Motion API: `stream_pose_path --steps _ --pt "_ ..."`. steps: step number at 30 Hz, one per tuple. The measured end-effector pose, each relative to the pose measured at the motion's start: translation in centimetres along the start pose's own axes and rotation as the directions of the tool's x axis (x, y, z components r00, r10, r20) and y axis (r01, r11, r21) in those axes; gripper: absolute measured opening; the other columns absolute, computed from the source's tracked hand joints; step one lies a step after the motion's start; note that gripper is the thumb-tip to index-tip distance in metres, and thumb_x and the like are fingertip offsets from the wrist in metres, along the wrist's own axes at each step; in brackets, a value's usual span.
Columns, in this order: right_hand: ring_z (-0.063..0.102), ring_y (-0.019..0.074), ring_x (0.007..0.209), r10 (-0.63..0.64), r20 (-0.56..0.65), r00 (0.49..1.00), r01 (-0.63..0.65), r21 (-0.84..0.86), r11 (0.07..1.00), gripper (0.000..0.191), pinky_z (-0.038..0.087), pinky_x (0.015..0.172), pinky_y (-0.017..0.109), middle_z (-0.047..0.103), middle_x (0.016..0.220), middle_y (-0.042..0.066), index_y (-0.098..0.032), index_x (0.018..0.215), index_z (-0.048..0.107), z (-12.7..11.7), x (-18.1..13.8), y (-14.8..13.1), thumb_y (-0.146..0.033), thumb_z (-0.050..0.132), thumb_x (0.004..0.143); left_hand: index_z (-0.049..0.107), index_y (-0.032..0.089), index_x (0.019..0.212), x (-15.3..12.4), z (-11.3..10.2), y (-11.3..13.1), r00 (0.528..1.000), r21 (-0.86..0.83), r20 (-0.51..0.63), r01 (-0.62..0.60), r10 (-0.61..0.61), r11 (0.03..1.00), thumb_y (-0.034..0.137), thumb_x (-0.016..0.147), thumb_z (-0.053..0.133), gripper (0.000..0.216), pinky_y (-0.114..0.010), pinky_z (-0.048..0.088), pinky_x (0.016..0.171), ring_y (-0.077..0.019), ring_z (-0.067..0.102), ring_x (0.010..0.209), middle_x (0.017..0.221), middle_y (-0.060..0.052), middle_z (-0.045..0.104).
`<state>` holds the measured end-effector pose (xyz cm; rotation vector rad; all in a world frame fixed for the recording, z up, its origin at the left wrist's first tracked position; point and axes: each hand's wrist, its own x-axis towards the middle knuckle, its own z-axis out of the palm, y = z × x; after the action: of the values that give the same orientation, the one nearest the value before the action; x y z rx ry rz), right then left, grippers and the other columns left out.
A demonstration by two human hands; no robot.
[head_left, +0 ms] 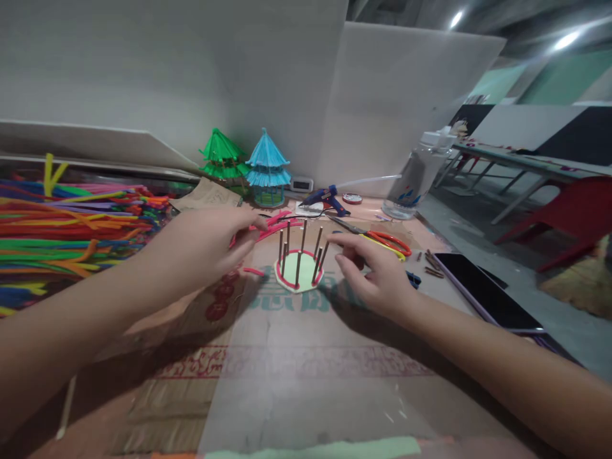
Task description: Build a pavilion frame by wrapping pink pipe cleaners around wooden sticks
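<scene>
A small pale green base (299, 274) ringed with a pink pipe cleaner stands on the cardboard, with several brown sticks rising upright from it. My left hand (205, 245) is just left of it, fingers closed around pink pipe cleaners (277, 224) that stick out toward the sticks. My right hand (370, 271) hovers to the right of the base, fingers spread and curved, fingertips close to the nearest stick and holding nothing.
A heap of coloured pipe cleaners (71, 223) lies at the left. Green (220, 156) and blue (268, 167) model pavilions stand at the back, with a glue gun (327, 199), scissors (382, 239), a water bottle (415, 182) and a phone (482, 290) to the right.
</scene>
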<state>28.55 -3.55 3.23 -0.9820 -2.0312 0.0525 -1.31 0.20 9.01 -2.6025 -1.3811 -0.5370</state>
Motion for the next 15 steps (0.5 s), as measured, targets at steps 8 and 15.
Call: stream_pose_path --steps 8,15 --pt "0.053 0.0143 0.061 0.04 0.097 0.995 -0.036 -0.046 0.998 0.039 0.043 0.061 0.027 0.065 0.076 0.0 -0.016 0.138 0.067 0.3 -0.3 -0.4 -0.02 0.054 0.101 0.07 0.029 0.141 -2.3 1.9 3.1 0.939 -0.006 -0.152 -0.314 0.309 0.95 0.024 0.103 0.044 0.046 -0.028 0.044 0.06 -0.0195 0.071 0.073 0.088 -0.004 0.08" --pt "0.053 0.0146 0.063 0.069 0.169 0.983 -0.068 -0.011 0.998 0.04 0.045 0.065 0.028 0.067 0.078 0.001 -0.019 0.14 0.066 0.7 -0.4 -0.6 -0.021 0.052 0.102 0.058 0.033 0.156 -1.8 2.8 3.1 0.965 -0.013 0.021 -0.262 0.262 0.965 0.025 0.102 0.043 0.056 -0.028 0.044 0.06 -0.0196 0.071 0.077 0.103 -0.006 0.081"
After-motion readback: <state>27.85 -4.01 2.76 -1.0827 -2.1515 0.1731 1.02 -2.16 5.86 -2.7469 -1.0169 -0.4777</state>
